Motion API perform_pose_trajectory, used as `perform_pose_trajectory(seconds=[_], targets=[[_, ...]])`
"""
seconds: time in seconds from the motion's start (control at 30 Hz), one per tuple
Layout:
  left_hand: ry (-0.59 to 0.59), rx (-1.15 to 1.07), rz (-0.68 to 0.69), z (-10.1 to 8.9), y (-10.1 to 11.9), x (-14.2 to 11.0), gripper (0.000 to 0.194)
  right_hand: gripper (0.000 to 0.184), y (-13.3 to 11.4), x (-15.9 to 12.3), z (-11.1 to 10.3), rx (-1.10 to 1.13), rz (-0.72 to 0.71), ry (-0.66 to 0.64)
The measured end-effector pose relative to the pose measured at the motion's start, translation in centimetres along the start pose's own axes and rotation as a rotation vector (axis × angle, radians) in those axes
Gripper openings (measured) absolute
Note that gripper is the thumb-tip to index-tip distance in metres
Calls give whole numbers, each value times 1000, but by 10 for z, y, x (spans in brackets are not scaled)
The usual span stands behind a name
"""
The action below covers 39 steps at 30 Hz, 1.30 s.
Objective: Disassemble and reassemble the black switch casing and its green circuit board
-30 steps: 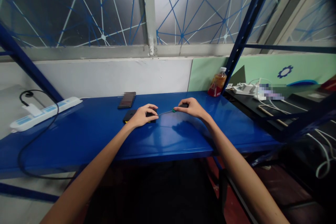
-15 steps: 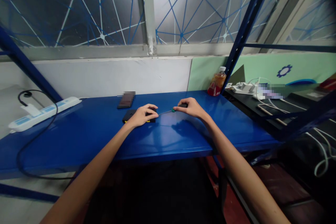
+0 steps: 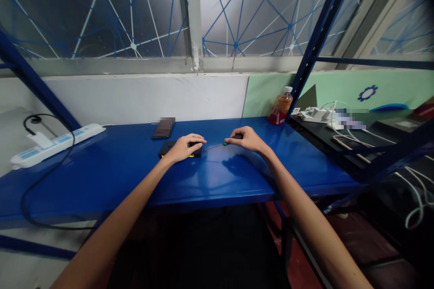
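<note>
Near the middle of the blue table (image 3: 115,171), a flat black box (image 3: 166,148) lies with the left hand (image 3: 185,146) over its right part. A broad stretch of tabletop runs from the box leftward to the white power strip (image 3: 61,146). A narrower band separates the box from the front edge, which passes straight across below both hands. Behind the box, a dark phone (image 3: 164,128) lies near the back edge. Right of the right hand (image 3: 249,139), the surface reaches to the blue metal upright (image 3: 307,61), with a bottle (image 3: 280,109) standing at the back corner.

The left hand's fingers bend loosely, thumb a little apart from them; I cannot tell whether they grip the box or just rest on it. The right hand is closed around the dark handle of a screwdriver (image 3: 213,146), fingertips by its green collar. Its thin, straight metal shaft points left toward the box's right end; whether the tip touches is too small to tell.

The tabletop is smooth and glossy, carrying soft shadows and reflections. The box is low, with yellow marks along its front side. The bottle is clear plastic, white-capped, with amber liquid and a red label.
</note>
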<state>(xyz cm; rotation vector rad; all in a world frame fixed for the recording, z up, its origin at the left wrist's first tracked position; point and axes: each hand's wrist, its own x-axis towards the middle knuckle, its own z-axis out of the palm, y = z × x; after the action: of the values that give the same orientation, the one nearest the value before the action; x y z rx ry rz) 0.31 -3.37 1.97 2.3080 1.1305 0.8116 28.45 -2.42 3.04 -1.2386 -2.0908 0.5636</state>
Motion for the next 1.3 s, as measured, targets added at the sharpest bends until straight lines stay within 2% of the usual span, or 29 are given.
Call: perform_pose_trajectory(seconds=[0.4,1.1,1.3], targets=[[-33,19,-3,0,-2,-1,29,47,-2,1,3,-26,-6,-48],[-52,27,2,0,0,-1,28,50,1,2,6,7,5,-53],[-58,25,16,0,-1,-2,28,48,1,0,3,78,20,-147]])
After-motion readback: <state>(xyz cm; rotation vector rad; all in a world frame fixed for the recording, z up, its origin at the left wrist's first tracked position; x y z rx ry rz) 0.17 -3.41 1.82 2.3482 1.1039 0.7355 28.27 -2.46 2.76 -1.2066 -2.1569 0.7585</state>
